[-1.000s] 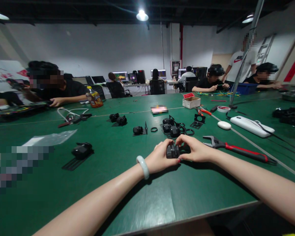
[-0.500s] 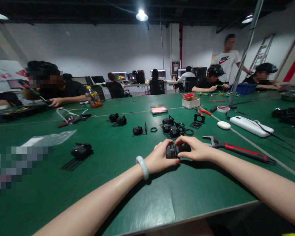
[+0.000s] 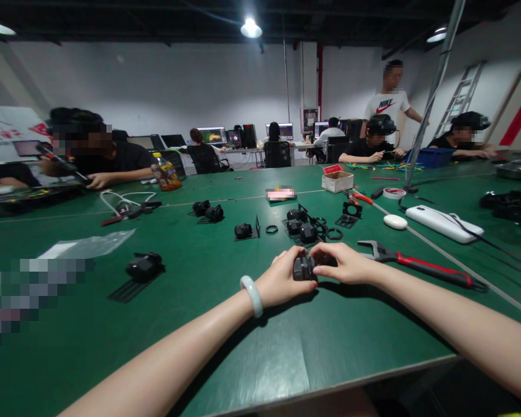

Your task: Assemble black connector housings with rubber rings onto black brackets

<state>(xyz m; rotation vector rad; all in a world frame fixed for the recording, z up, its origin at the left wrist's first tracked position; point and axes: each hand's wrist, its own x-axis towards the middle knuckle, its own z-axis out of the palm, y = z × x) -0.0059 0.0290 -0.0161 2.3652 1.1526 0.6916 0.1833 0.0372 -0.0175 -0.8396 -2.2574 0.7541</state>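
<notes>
Shifted left since the earlier frame, in the head view: a standing co-worker in a white shirt (image 3: pixel 384 104), beyond the tabletop (image 3: pixel 364 341). Nearly unchanged down close, save for a slight leftward slide of the thumb of the right hand (image 3: pixel 345 265). Held between both hands: a black fitting (image 3: pixel 304 269), gripped from the left by the left hand (image 3: pixel 282 278), and pinched narrowly at its right end by the right. Appears to run left to right along its long axis, from one hand into the other, with neither nearer; cannot tell what lies hidden under the right palm. Just beyond, a cluster of black parts (image 3: pixel 307 231); past the right forearm, a red-and-black wrench (image 3: pixel 434 268).
</notes>
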